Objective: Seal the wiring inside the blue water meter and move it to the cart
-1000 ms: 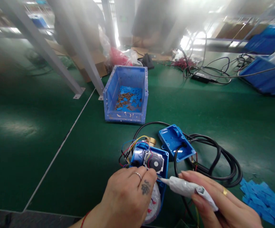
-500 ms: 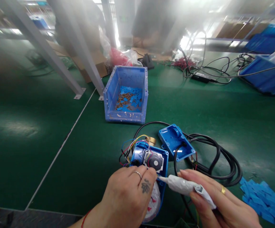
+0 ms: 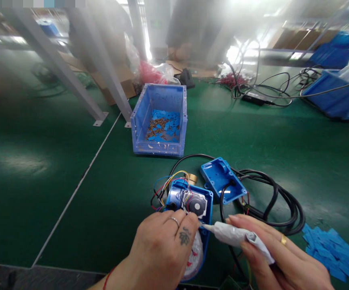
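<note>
An open blue meter housing (image 3: 192,203) with coloured wires and a black round part lies on the green table near me. My left hand (image 3: 162,249) is closed over its near end, fingers pressed on the housing above a white dial (image 3: 194,259). My right hand (image 3: 279,257) grips a white taped tool (image 3: 234,235) like a pen. Its tip points left and touches the housing beside my left fingers. A loose blue cover (image 3: 222,179) lies just behind, joined to a coiled black cable (image 3: 277,205).
A blue bin (image 3: 159,121) with small brass parts and blue pieces stands further back. Several flat blue pieces (image 3: 334,251) lie at the right. Metal frame legs (image 3: 102,72) rise at the left. Cables, boxes and blue crates crowd the far edge.
Almost nothing: both hands hold their grip, and the view has drifted very slightly.
</note>
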`<state>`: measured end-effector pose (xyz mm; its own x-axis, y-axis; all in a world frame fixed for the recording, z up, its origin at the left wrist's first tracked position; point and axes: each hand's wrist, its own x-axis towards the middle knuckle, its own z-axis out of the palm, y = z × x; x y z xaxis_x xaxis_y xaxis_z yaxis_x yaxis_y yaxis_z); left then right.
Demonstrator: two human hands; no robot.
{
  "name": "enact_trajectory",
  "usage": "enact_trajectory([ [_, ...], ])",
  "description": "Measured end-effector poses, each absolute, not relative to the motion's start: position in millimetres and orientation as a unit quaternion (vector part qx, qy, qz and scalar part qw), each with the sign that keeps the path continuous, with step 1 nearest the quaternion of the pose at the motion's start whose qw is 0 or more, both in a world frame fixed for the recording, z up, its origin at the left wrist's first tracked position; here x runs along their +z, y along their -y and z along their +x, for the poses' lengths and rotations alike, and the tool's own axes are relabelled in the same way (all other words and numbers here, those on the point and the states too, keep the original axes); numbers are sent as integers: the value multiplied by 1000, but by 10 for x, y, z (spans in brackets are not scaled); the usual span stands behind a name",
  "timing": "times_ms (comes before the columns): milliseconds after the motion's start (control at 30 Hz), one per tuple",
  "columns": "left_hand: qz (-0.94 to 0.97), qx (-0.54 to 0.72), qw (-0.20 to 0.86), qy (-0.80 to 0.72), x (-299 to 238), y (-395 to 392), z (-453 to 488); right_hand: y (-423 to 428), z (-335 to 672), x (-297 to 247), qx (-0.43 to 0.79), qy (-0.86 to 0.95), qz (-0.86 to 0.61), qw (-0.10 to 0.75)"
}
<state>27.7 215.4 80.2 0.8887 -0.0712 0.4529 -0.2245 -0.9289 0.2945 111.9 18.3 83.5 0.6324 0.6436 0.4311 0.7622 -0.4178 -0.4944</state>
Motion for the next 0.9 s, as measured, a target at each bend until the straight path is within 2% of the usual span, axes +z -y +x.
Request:
enact_trajectory([
  [900, 956, 222, 176, 78, 798, -2139, 276, -239, 1122, 858, -111, 424, -837, 329],
])
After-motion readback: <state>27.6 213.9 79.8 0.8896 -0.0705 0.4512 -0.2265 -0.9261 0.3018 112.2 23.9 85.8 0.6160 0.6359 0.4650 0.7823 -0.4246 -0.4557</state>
